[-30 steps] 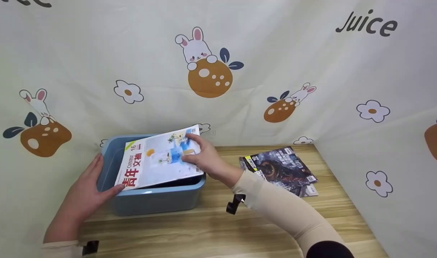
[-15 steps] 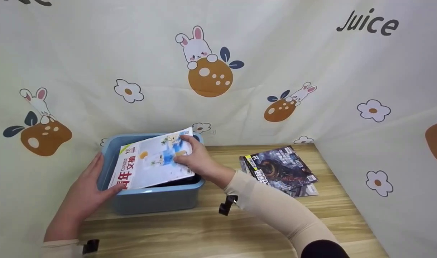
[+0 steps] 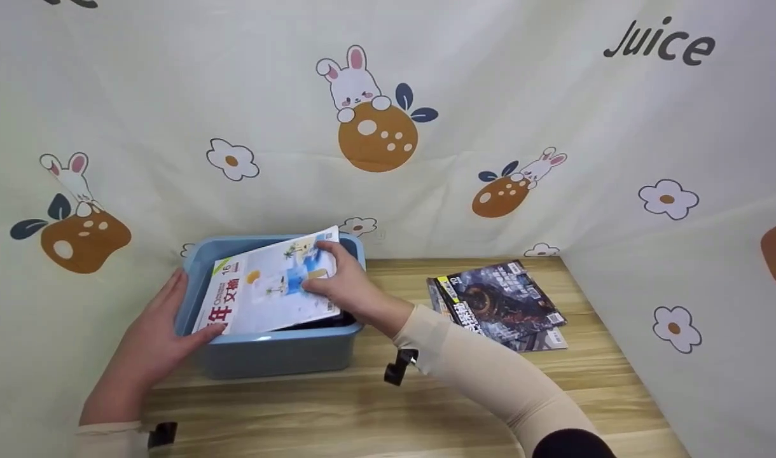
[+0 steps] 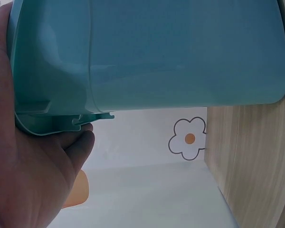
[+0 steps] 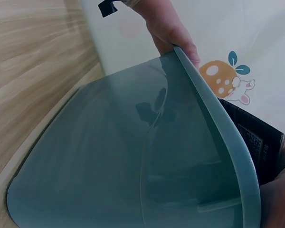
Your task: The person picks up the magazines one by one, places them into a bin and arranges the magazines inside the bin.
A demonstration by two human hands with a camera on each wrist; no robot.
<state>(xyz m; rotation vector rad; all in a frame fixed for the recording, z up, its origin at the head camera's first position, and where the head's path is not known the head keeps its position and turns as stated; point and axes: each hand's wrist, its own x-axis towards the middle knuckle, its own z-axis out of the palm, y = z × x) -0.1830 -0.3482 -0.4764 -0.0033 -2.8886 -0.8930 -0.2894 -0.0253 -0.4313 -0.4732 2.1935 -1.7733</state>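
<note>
The left hand (image 3: 156, 337) grips the left side of a blue bin (image 3: 273, 356), its thumb lying over the front rim near the corner and its fingers along the left rim. The right hand (image 3: 353, 289) grasps a white magazine (image 3: 254, 302) by its right part, thumb and a finger showing on the cover. The magazine lies slanted in the mouth of the bin, its left end lower and its far right corner raised; whether it touches the bottom cannot be told. In the right wrist view, a dark panel (image 5: 254, 142) with a square code shows beside that hand, just past the rim. The bin stands on a wooden desk (image 3: 337, 413). Well to its right, a dark magazine (image 3: 499, 299) lies partly over a grey one (image 3: 550, 340). Behind hangs a pale cloth (image 3: 286, 76) printed with rabbits, orange fruit and flowers. Both arms wear beige sleeves (image 3: 477, 369).
</note>
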